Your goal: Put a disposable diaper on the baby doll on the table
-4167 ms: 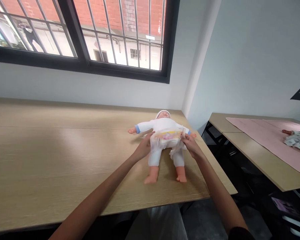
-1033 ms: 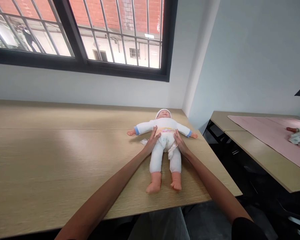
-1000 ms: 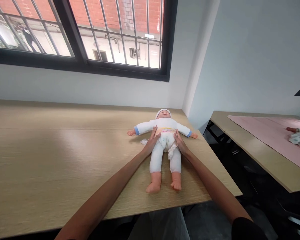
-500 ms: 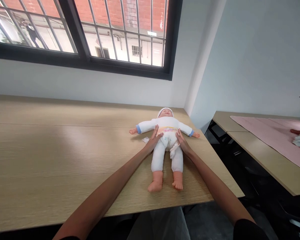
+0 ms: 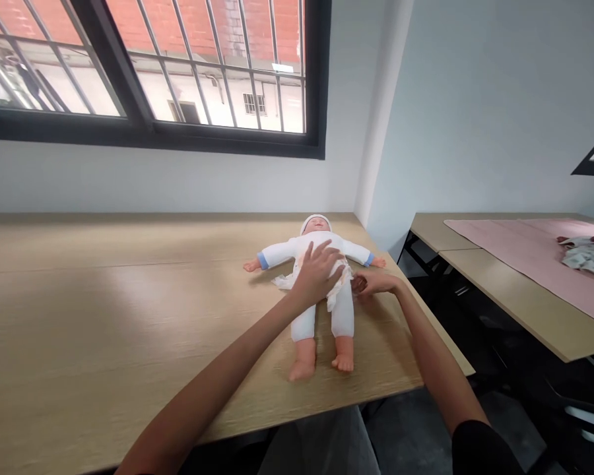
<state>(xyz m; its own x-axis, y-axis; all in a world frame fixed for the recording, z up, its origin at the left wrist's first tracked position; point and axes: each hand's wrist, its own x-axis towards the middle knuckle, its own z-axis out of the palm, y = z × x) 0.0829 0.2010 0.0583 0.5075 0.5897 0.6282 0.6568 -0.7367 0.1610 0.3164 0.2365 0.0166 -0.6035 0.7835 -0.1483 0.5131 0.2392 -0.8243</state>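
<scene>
Wooden table (image 5: 178, 336) beneath the doll (image 5: 303, 323), left hand (image 5: 319, 272) across its middle

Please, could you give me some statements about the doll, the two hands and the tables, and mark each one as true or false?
1. The doll lies face up on the near table. True.
2. The left hand is over the doll's waist, with its fingers spread. True.
3. The right hand is holding one of the doll's feet. False: it is beside the doll's hip.
4. The cuffs of the doll's sleeves are red. False: the cuffs are blue.
5. A pink cloth lies on the other table. True.
6. The doll wears socks. False: its feet are bare.
</scene>
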